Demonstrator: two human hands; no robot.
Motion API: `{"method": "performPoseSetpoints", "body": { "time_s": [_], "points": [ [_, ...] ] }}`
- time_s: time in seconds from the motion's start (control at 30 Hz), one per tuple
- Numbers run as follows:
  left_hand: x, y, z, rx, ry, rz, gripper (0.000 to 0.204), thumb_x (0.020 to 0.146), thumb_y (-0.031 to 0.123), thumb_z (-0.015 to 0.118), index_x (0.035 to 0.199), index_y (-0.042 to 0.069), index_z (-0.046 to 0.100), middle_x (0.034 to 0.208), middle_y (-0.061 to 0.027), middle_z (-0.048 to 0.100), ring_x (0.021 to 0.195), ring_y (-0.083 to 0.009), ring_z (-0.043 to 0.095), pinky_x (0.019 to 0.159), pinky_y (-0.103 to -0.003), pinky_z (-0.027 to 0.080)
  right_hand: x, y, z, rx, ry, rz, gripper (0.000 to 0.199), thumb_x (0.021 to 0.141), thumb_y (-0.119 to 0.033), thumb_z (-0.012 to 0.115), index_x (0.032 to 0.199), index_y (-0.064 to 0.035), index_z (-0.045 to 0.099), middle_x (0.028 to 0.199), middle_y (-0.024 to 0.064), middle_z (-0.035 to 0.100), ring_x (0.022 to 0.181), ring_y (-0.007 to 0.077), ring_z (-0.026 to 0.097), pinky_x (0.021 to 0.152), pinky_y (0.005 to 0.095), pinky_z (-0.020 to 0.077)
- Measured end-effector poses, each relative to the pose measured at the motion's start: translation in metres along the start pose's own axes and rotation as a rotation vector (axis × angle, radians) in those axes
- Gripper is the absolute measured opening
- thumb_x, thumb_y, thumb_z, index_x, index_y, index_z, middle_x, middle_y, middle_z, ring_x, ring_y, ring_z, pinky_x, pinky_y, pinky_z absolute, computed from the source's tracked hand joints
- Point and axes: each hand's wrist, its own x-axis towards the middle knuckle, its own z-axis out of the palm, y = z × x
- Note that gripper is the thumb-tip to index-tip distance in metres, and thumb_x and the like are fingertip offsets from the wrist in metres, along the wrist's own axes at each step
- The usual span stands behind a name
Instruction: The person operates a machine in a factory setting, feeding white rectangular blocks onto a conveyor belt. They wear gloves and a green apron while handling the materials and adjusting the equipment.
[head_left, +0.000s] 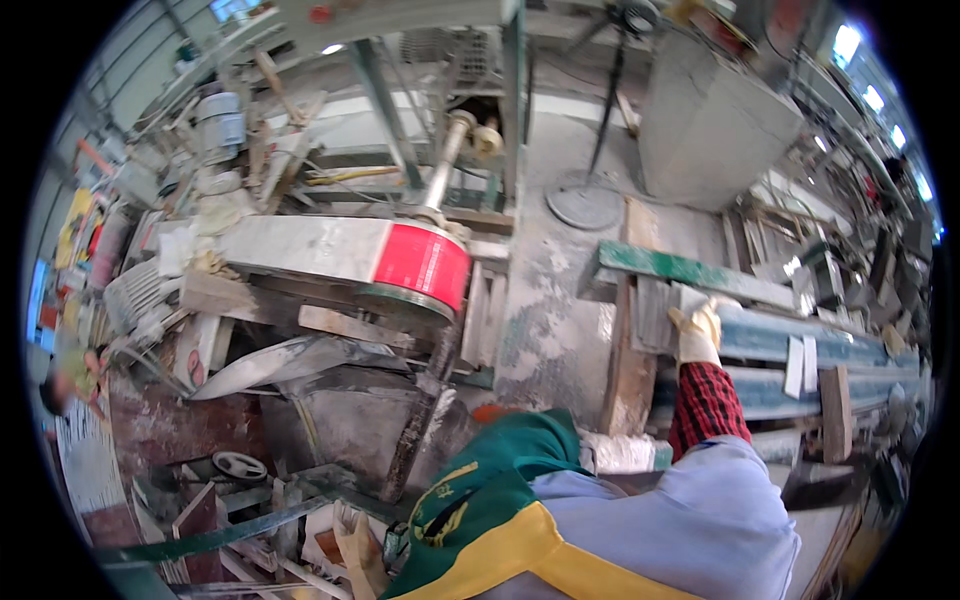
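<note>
My right hand [697, 330], in a pale work glove with a red-and-black checked sleeve, reaches forward at the right. Its fingers curl over the end of a stack of thin grey slabs [655, 315] lying across a timber support. How many slabs it grips is hidden under the glove. My left hand [358, 550], also in a pale glove, hangs low at the lower left. Its fingers stretch out beside a small brown piece [328, 545] among scrap boards; it does not appear to hold it.
Left of centre stands a machine with a red-banded drum [425, 265] and a wide pale belt [305, 247]. Blue-grey rails [790, 340] run off to the right, with a wooden block [836, 413] across them. A round-based stand [585, 200] is ahead. Another person [75, 380] is at far left.
</note>
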Motion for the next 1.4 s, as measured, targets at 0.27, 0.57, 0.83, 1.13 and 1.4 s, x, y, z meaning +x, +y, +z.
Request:
{"method": "performPoseSetpoints", "body": {
  "time_s": [0.27, 0.57, 0.83, 1.13, 1.4],
  "points": [
    [-0.014, -0.09, -0.092, 0.345, 0.424, 0.107, 0.071, 0.081, 0.01, 0.067, 0.142, 0.004, 0.03, 0.141, -0.0162, 0.038, 0.125, -0.0262, 0.042, 0.1, -0.033, 0.037, -0.03, -0.013, -0.014, -0.203, 0.129, -0.238, 0.082, 0.072, -0.038, 0.073, 0.138, -0.0103, 0.033, 0.123, 0.0193, 0.055, 0.112, 0.0365, 0.054, 0.092, 0.0431, 0.0449],
    [-0.174, -0.131, -0.175, 0.86, 1.231, -0.48, 0.064, 0.088, 0.045, 0.053, 0.138, 0.007, 0.038, 0.139, -0.0229, 0.04, 0.127, -0.0377, 0.038, 0.105, -0.043, 0.032, -0.073, -0.067, 0.094, 0.128, 0.069, -1.048, 0.046, 0.078, -0.027, 0.062, 0.117, -0.0051, 0.056, 0.097, 0.0224, 0.065, 0.092, 0.0385, 0.062, 0.083, 0.0437, 0.0485],
    [-0.222, -0.162, -0.149, 1.313, 1.636, -0.424, 0.048, 0.079, 0.041, 0.067, 0.114, 0.008, 0.061, 0.106, -0.0186, 0.061, 0.101, -0.0366, 0.055, 0.084, -0.05, 0.046, -0.228, -0.148, 0.215, -0.249, -0.455, -1.274, 0.047, 0.077, -0.042, 0.057, 0.118, -0.0204, 0.061, 0.107, 0.0179, 0.065, 0.102, 0.0333, 0.061, 0.091, 0.0406, 0.0466],
    [-0.216, -0.164, -0.16, 0.727, 1.408, -0.729, 0.05, 0.091, 0.041, 0.046, 0.129, 0.01, 0.049, 0.137, -0.0144, 0.043, 0.131, -0.0375, 0.031, 0.109, -0.046, 0.022, -0.4, -0.145, 0.237, -0.245, -0.763, -1.807, 0.045, 0.077, -0.038, 0.054, 0.117, -0.0188, 0.063, 0.105, 0.0093, 0.067, 0.097, 0.0265, 0.064, 0.086, 0.0355, 0.0482],
    [-0.22, -0.146, -0.151, 0.69, 1.412, -0.698, 0.043, 0.091, 0.038, 0.045, 0.123, 0.01, 0.055, 0.127, -0.0111, 0.051, 0.131, -0.038, 0.031, 0.109, -0.047, 0.022, -0.358, -0.139, 0.262, -0.506, -0.624, -1.833, 0.041, 0.075, -0.035, 0.053, 0.111, -0.0212, 0.065, 0.104, 0.0112, 0.067, 0.097, 0.0303, 0.063, 0.087, 0.037, 0.0482]
  ]
}}
